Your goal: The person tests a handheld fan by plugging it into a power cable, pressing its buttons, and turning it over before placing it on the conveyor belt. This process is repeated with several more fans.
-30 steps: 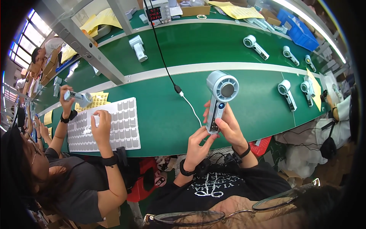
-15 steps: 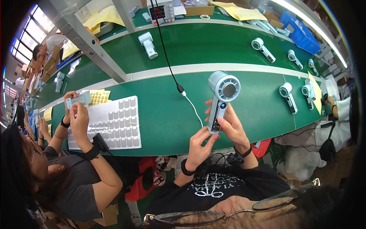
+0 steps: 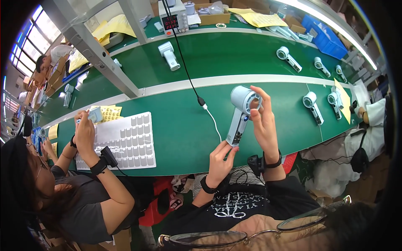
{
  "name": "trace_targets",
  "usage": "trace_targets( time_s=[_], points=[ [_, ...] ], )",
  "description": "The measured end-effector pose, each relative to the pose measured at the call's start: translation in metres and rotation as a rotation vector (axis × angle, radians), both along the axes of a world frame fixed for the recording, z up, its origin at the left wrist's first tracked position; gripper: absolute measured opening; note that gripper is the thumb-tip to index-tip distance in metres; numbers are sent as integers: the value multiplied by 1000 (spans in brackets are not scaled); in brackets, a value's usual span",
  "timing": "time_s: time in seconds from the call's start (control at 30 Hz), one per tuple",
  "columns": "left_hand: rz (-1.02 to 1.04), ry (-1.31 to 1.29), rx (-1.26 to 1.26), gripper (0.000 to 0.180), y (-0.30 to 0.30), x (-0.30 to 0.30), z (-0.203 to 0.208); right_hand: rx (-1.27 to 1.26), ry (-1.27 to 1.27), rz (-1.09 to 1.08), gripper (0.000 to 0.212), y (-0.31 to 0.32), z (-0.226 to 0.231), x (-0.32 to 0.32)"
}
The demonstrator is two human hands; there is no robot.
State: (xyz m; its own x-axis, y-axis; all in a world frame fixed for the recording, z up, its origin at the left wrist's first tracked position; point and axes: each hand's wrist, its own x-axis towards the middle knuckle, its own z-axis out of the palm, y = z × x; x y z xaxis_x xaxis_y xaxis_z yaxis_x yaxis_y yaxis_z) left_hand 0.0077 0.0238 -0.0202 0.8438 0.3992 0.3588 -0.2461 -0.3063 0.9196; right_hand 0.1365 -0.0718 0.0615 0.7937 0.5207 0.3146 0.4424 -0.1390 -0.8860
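Note:
I hold a light blue handheld fan (image 3: 243,100) upright but tilted, its round head up and away from me. The handle's front is uncovered, showing a dark circuit board, with a small round blue part above it. My left hand (image 3: 220,163) pinches the bottom end of the handle. My right hand (image 3: 264,121) is wrapped around the right side of the head, thumb and fingers on its rim, covering part of the round grille. A white cable (image 3: 214,122) runs down toward the handle's base; whether it joins the fan is hidden by my left fingers.
Several similar fans (image 3: 310,104) lie at the right and beyond a pale rail. A co-worker (image 3: 79,201) at my left handles a blue part beside a sheet of grey stickers (image 3: 140,138). A power supply (image 3: 173,21) and a blue bin (image 3: 324,35) stand at the back.
My right hand has moved up from the handle to the fan's head. The fan has turned and tipped so its grille faces more to the right. My left hand stays at the base.

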Motion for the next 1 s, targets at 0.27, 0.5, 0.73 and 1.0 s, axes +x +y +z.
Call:
trace_targets(
  time_s=[0.27,0.5,0.73,1.0],
  points=[
    [85,7,125,10,-6,0,-1,-35,-126,-75,78,21,6,-3],
    [182,-44,177,9,-6,1,0,145,-89,-33,69,30,10,-6],
    [171,-36,142,9,-3,-2,3,139,-223,-19,68,33,9,-9],
    [215,37,207,9,8,-18,-11,434,-369,-244,70,38,12,47]
  ],
)
